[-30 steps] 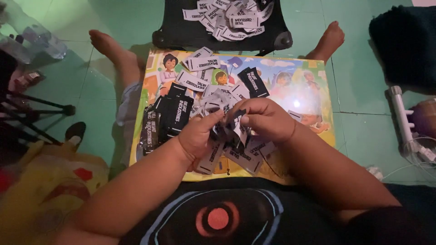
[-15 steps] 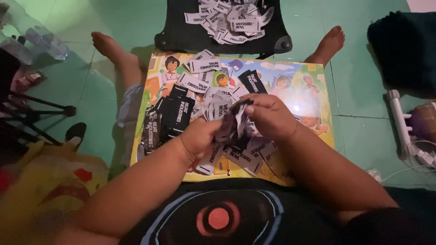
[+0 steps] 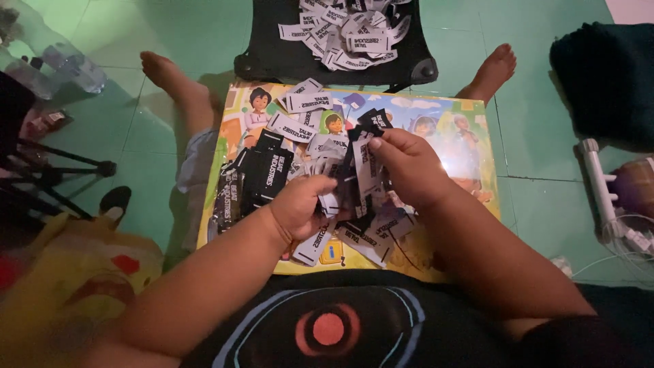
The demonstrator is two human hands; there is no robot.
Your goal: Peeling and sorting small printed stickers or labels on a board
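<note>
I sit on the green floor (image 3: 545, 204) with my legs spread and a colourful cartoon-printed board (image 3: 463, 136) lying across them. My left hand (image 3: 300, 208) is curled shut around a bunch of black woven labels (image 3: 347, 197), gripping them near the middle of the board. My right hand (image 3: 409, 167) sits just beside it, a little nearer the board's far edge, with thumb and fingers (image 3: 377, 144) pinched narrow on one strip (image 3: 363, 163) that stands nearly upright out of the bunch. Both hands touch the same cluster.

Around them the board carries loose labels. A stack of black labels with white lettering (image 3: 262, 174) lies toward the left edge, and light grey ones (image 3: 300, 102) are scattered near the far left corner. A few more poke out beneath my left hand toward the near edge (image 3: 317, 245).

Past the board's far edge, a black tray (image 3: 272, 54) holds a heap of pale labels (image 3: 347, 31). My bare feet flank it, left foot (image 3: 163, 71) and right foot (image 3: 494, 68). A dark blue cloth bundle (image 3: 606, 82) lies on the floor off the right side, and a tripod (image 3: 54, 170) stands off the left.
</note>
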